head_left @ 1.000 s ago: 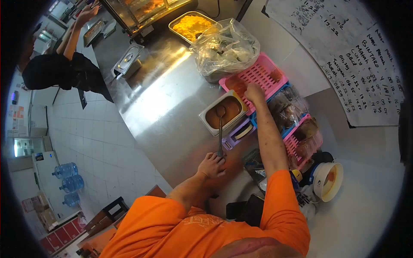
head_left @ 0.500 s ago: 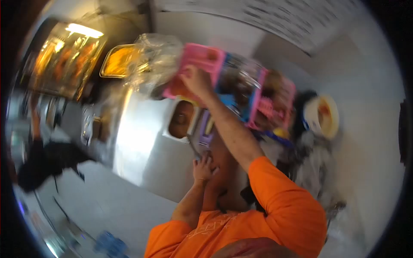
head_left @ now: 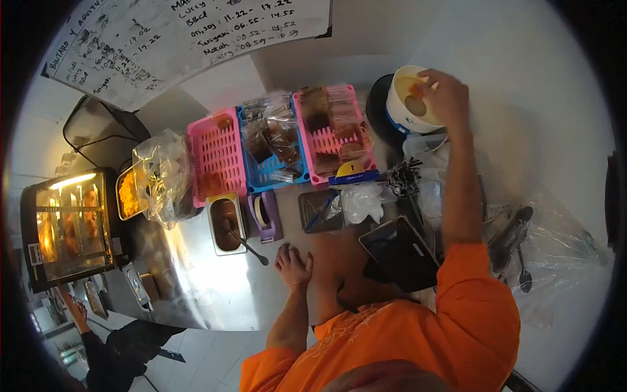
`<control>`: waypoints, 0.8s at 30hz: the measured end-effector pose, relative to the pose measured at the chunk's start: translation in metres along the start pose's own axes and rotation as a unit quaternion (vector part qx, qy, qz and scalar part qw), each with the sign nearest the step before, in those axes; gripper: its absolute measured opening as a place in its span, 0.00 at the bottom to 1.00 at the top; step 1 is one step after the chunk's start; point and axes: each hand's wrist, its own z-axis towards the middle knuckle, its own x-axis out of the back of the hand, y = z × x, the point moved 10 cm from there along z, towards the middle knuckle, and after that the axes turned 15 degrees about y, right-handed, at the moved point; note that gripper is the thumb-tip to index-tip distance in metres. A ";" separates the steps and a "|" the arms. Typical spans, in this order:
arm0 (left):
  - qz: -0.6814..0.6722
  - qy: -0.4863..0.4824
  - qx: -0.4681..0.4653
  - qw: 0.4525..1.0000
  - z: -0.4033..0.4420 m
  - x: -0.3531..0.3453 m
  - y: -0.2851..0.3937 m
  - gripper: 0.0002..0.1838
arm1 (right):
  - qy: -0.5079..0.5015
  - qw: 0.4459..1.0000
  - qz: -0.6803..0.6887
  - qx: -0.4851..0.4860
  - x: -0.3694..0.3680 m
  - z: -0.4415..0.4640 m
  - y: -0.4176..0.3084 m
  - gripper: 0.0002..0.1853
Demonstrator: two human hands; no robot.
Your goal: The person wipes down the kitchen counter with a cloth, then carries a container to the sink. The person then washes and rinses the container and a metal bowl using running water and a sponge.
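Observation:
My right hand (head_left: 447, 95) reaches over the rim of a white tub (head_left: 400, 114), its fingers curled and pinched. Beside the fingertips, an orange-red piece (head_left: 416, 88) shows in the tub, along with a round brownish patch. Whether the fingers hold anything is too small to tell. My left hand (head_left: 294, 266) lies on the steel counter (head_left: 196, 274) with its fingers spread and nothing in them. Just left of it is the handle of a spoon or ladle (head_left: 251, 251), which stands in a metal pan of brown sauce (head_left: 225, 225). A purple tape dispenser (head_left: 268, 225) sits behind the left hand.
Pink (head_left: 219, 153) and blue (head_left: 271, 173) baskets hold brown packets, with another pink basket (head_left: 326, 140) alongside. A dark tablet (head_left: 401, 255) and clear plastic bags (head_left: 542, 255) lie rightward. A lit display cabinet (head_left: 72, 225) stands left; another person's arm (head_left: 75, 310) shows below it.
My right hand has moved from the left pink basket rightward to the white tub. My left hand still rests on the counter. The head view has turned.

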 end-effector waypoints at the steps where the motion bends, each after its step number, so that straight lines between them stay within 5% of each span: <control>1: 0.007 -0.003 0.001 1.000 -0.001 0.000 0.000 0.21 | -0.035 0.997 -0.073 -0.020 -0.020 0.020 0.044 0.11; 5: 0.009 -0.002 -0.004 1.000 0.004 0.004 0.003 0.21 | -0.066 0.986 -0.145 0.041 -0.115 0.057 0.168 0.14; 14: 0.006 -0.012 0.003 1.000 0.003 -0.007 -0.004 0.22 | -0.200 0.926 -0.264 0.182 -0.213 0.040 0.161 0.14; 18: 0.013 -0.021 0.000 1.000 0.002 -0.005 -0.003 0.23 | -0.229 0.903 -0.315 0.183 -0.208 0.038 0.161 0.13; 24: 0.011 -0.022 -0.003 1.000 0.003 -0.004 -0.001 0.23 | -0.129 0.941 -0.229 0.213 -0.172 0.042 0.155 0.09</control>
